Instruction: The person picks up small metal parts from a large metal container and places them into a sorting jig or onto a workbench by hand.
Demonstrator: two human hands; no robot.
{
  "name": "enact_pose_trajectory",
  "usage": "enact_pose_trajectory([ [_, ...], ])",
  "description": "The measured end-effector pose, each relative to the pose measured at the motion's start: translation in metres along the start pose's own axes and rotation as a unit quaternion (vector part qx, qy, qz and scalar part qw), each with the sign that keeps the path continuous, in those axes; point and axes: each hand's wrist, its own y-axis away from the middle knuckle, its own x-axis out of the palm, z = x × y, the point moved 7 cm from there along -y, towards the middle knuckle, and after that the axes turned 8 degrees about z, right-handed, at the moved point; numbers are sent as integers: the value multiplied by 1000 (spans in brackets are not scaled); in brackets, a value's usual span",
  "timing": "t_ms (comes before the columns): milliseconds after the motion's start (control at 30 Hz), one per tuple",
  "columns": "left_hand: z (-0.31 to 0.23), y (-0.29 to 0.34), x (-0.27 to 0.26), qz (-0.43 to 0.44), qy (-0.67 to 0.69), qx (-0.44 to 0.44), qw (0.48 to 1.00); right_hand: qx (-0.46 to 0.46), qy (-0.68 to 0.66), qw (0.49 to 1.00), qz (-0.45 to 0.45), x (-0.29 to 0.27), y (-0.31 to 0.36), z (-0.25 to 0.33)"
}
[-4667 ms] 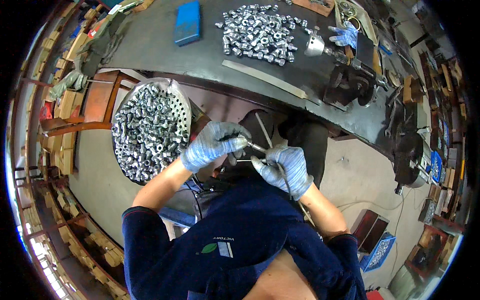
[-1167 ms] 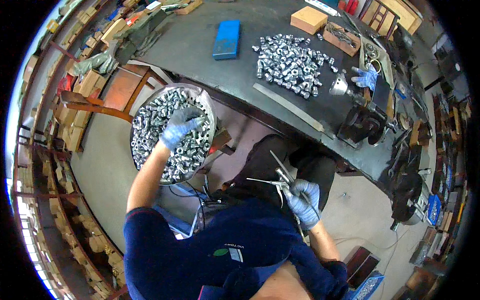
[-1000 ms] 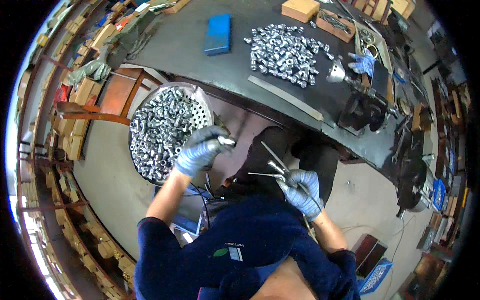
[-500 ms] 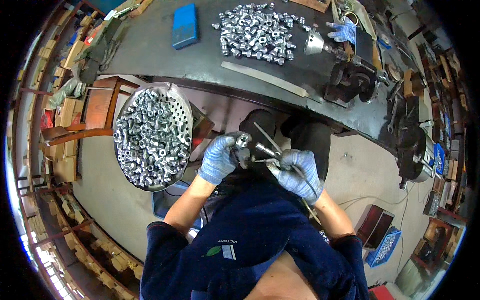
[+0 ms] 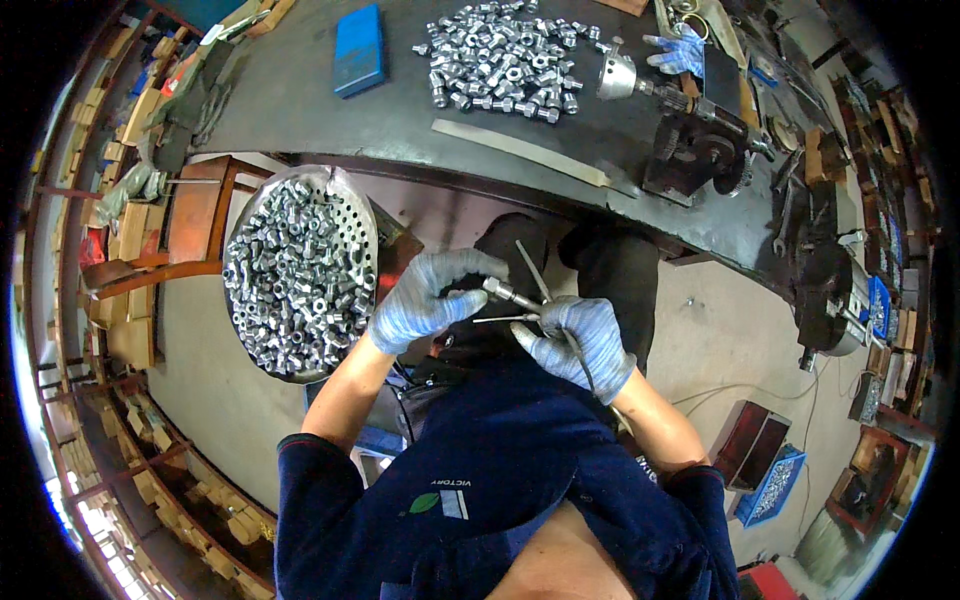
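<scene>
My left hand, in a blue-grey knit glove, has its thumb and fingers apart in a curve. They sit close to a small shiny metal fitting; whether the fingertips touch it I cannot tell. This fitting is at the end of a short metal rod that comes out of my right hand, gloved alike and closed. The same hand also grips a long, slim tapered metal tool crossing the palm, and a thin pointed rod juts from beneath the fingers.
A perforated metal pan heaped with fittings stands at left. On the dark bench lie more fittings, a blue box, a flat metal strip and a chucked machine. A blue crate rests on the floor at right.
The fitting that was in my left fingers is now at the rod's end. My left hand has opened and shifted slightly left; my right hand has moved slightly left with its tools.
</scene>
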Motion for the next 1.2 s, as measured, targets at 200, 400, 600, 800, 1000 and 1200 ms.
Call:
enact_pose_trajectory([
  [200, 19, 3, 11, -22, 72, -99, 992, 0, -51, 999, -17, -1, 3, -8],
  [400, 26, 6, -30, -170, -275, -82, 943, -11, -75, 997, -5, -25, 8, 6],
  [600, 27, 7, -28, -189, -376, -53, 906, -134, -144, 979, 62, -26, -3, 50],
  [800, 26, 3, -23, -172, -421, -49, 889, -65, -117, 989, 60, -7, -9, 34],
  [1000, 31, -2, -11, -159, -412, -22, 897, -75, -74, 994, 38, 17, -22, 22],
  [1200, 39, -19, -16, -111, -454, -105, 878, -108, 17, 994, -12, 1, -10, 29],
])
